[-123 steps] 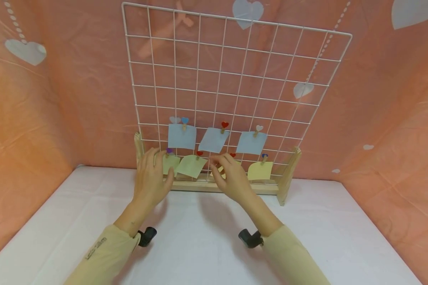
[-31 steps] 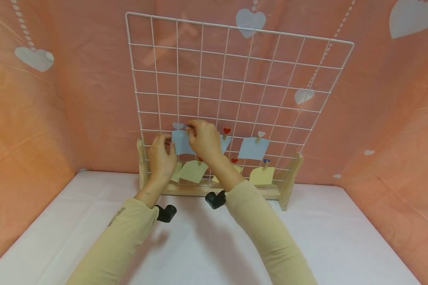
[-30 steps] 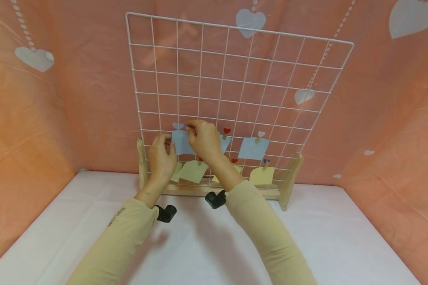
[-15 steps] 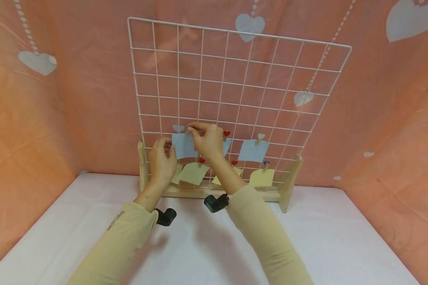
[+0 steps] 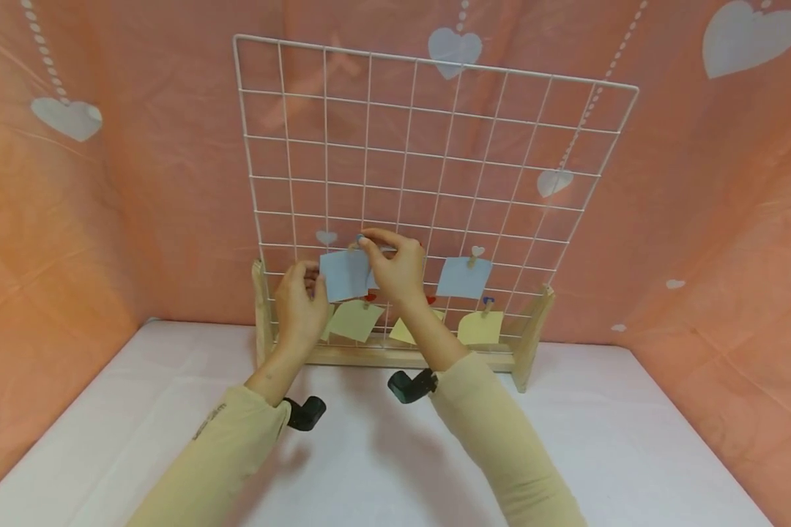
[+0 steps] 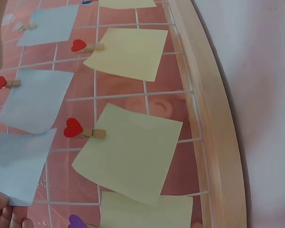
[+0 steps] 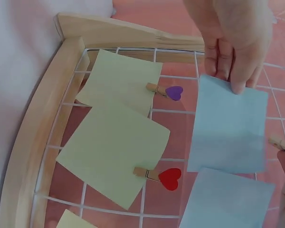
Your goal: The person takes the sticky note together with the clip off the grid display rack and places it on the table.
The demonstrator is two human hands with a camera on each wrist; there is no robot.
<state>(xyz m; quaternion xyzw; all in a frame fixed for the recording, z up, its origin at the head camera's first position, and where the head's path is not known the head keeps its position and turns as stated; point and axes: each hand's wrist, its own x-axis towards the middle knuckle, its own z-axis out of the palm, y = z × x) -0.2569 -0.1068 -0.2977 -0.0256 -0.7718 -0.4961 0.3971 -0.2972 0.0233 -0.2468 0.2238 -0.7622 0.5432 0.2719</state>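
In the head view, my left hand point(image 5: 301, 304) pinches the left edge of a light blue paper note point(image 5: 343, 278) in front of the white wire grid point(image 5: 402, 154). My right hand point(image 5: 398, 274) pinches a small wooden clothespin point(image 7: 277, 142) with a blue heart at that note's top edge. From the right wrist view I cannot tell whether the clothespin still bites the paper. A second blue note point(image 7: 228, 199) hangs just beside it, partly behind my right hand in the head view; its red-heart clothespin point(image 6: 13, 83) shows in the left wrist view.
Another blue note point(image 5: 464, 278) hangs to the right under a white-heart clothespin point(image 5: 474, 256). Below are several green and yellow notes, including a yellow one point(image 5: 481, 328). A wooden stand point(image 5: 534, 337) holds the grid on the white tabletop point(image 5: 567, 439).
Both hands have risen from the lower row to the left blue note. Over the last second, that note and its clothespin have shifted slightly right relative to the grid.
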